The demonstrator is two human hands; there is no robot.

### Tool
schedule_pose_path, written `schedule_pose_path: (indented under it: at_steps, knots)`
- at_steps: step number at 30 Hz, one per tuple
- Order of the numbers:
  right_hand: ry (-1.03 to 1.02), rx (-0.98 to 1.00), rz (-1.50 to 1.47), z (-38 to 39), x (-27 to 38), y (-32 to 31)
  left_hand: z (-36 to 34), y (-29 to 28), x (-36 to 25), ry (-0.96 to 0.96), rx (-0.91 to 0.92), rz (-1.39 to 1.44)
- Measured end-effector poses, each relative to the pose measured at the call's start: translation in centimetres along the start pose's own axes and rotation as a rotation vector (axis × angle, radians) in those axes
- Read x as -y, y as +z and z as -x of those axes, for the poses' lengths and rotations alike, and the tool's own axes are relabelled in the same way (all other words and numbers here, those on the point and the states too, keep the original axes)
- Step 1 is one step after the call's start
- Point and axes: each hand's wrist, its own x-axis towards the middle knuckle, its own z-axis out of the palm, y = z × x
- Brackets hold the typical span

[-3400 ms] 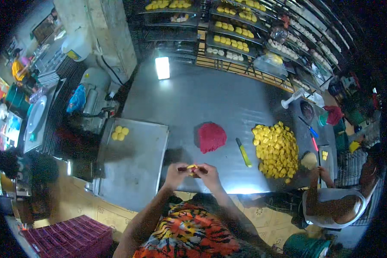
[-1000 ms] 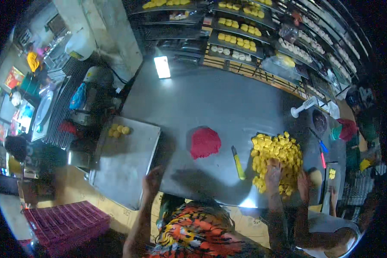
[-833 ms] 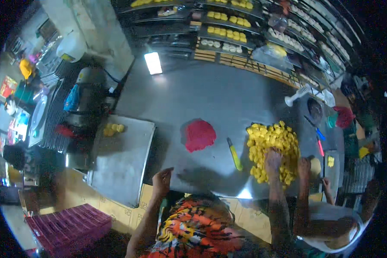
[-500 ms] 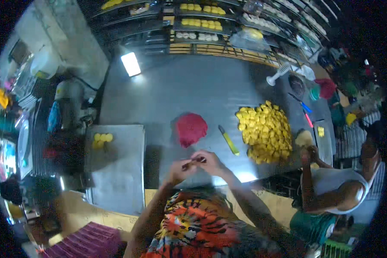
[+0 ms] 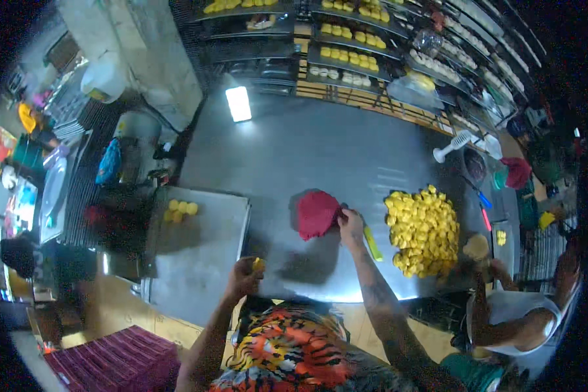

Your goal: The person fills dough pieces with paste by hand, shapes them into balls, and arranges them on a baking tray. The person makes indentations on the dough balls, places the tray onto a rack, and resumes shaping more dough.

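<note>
A yellow dough piece [image 5: 259,264] shows in my left hand [image 5: 243,279], which is closed around it near the table's front edge, beside the tray. My right hand [image 5: 351,228] reaches forward to the right edge of a deep-red mound of paste [image 5: 317,214]. Its fingers are bunched together against the mound, and their tips are partly hidden. Close to that hand lies a tool with a yellow-green handle [image 5: 373,244]; its dark end shows just beyond my fingers. Farther right, a large heap of yellow dough pieces [image 5: 423,232] covers part of the table.
On the left, a metal tray [image 5: 199,261] carries several yellow balls [image 5: 181,208]. A bright lamp [image 5: 239,104] and a white handheld fan [image 5: 452,145] stand toward the back. Behind are racks of filled trays [image 5: 349,55]. A co-worker [image 5: 513,313] works at the right with dough.
My hands were together in front of the red mound; they have parted. The left moved toward the tray with the dough piece, the right forward to the mound. The whole view has shifted.
</note>
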Motion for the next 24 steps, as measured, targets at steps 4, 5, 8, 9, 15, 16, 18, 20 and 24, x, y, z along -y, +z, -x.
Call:
schedule_pose_path:
  at_steps: [4,5,8,9,15,16,18,20,24]
  knots:
    - [0.02,0.043,0.048,0.1,1.4,0.7,-0.5,-0.6,6.1,0.195,-0.07,0.177]
    - [-0.034,0.012,0.042,0.3,0.8,0.6,0.0,0.5,6.4,0.182,-0.115,0.039]
    - [-0.038,0.07,0.073,1.3,0.8,0.1,2.4,3.7,6.3,0.177,-0.2,-0.111]
    - [-0.049,0.082,0.068,1.5,1.0,-0.2,3.0,4.2,7.5,0.186,-0.223,-0.037]
    - [-0.259,0.026,0.114,1.8,-0.3,-1.3,5.1,8.4,6.8,0.084,-0.205,0.027]
    - [-0.238,0.111,0.112,1.8,0.6,-1.5,5.0,8.3,6.9,0.086,-0.208,0.021]
    - [-0.211,0.188,0.115,1.6,1.6,-2.5,4.6,8.8,5.9,0.09,-0.199,0.012]
    - [-0.083,0.612,-0.02,1.5,1.6,-3.8,3.5,9.9,3.6,0.083,-0.233,-0.19]
    - [0.044,0.566,-0.508,5.6,3.0,-1.9,-1.5,8.1,6.8,0.182,-0.024,0.041]
